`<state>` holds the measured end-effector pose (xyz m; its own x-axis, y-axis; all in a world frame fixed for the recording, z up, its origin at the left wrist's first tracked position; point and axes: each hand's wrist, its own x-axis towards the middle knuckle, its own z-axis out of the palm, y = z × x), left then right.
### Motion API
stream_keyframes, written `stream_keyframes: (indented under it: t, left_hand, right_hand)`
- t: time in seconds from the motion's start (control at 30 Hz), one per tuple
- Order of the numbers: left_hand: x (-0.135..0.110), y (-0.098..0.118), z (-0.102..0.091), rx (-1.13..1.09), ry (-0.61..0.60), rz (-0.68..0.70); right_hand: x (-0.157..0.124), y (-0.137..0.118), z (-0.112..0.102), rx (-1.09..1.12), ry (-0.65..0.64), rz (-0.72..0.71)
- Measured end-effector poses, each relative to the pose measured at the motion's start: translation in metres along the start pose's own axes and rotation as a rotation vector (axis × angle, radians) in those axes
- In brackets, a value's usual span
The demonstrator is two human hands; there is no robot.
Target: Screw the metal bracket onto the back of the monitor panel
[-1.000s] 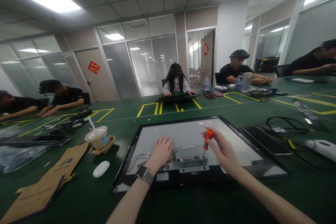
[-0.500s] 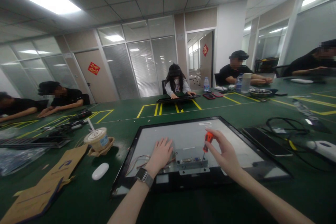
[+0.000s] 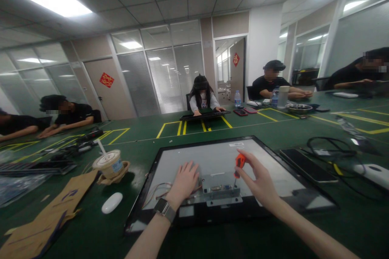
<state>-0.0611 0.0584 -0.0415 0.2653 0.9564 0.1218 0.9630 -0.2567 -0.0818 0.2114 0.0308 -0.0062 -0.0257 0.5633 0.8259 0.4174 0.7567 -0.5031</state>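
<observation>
A flat display panel [image 3: 212, 158] with a black frame and a pale grey back lies in front of me. Near its front edge sits a metal bracket [image 3: 223, 199] with a small circuit board [image 3: 219, 188] in it. My right hand [image 3: 258, 174] pinches the orange-red handle of a screwdriver [image 3: 240, 161], its shaft pointing down at the right end of the board. Whether the tip sits in a screw I cannot tell. Flat on the panel, left of the bracket, rests my left hand [image 3: 186, 180] with its fingers stretched. Thin wires [image 3: 154, 192] run beside and partly under it.
To the left are a drink cup [image 3: 107, 162] with a straw, a white oval case [image 3: 112, 202] and a brown paper bag [image 3: 60, 206]. On the right lie a black phone [image 3: 306, 164], a black cable [image 3: 331, 145] and a white device [image 3: 375, 174]. Other people sit around the green table.
The view has shifted slightly. The screwdriver handle has turned a little in my right hand's fingers, while its shaft stays at the board's right end. My left hand stays flat on the panel.
</observation>
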Motion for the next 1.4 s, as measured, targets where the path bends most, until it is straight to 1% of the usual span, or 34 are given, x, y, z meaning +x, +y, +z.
stream_keyframes:
  t: [0.17, 0.33, 0.53, 0.73, 1.0, 1.4]
  left_hand:
    - [0.001, -0.002, 0.004, -0.015, 0.022, -0.008]
    - [0.001, -0.002, 0.006, -0.011, 0.015, -0.002]
    - [0.001, -0.003, 0.005, 0.011, 0.000, 0.010]
    - [0.000, -0.003, 0.006, 0.025, 0.007, 0.024]
    - [0.001, -0.002, 0.004, -0.007, 0.026, -0.009]
    - [0.001, -0.001, 0.001, -0.002, 0.009, -0.010]
  right_hand:
    - [-0.004, 0.004, 0.002, 0.022, 0.001, 0.021]
    - [-0.003, 0.003, 0.002, 0.017, 0.003, 0.026]
    - [0.000, -0.002, -0.001, 0.002, 0.010, -0.045]
    - [0.003, -0.006, -0.001, 0.003, 0.029, -0.051]
    - [0.004, -0.008, 0.000, -0.001, 0.043, -0.083]
    - [0.004, -0.012, -0.003, 0.014, 0.020, -0.076]
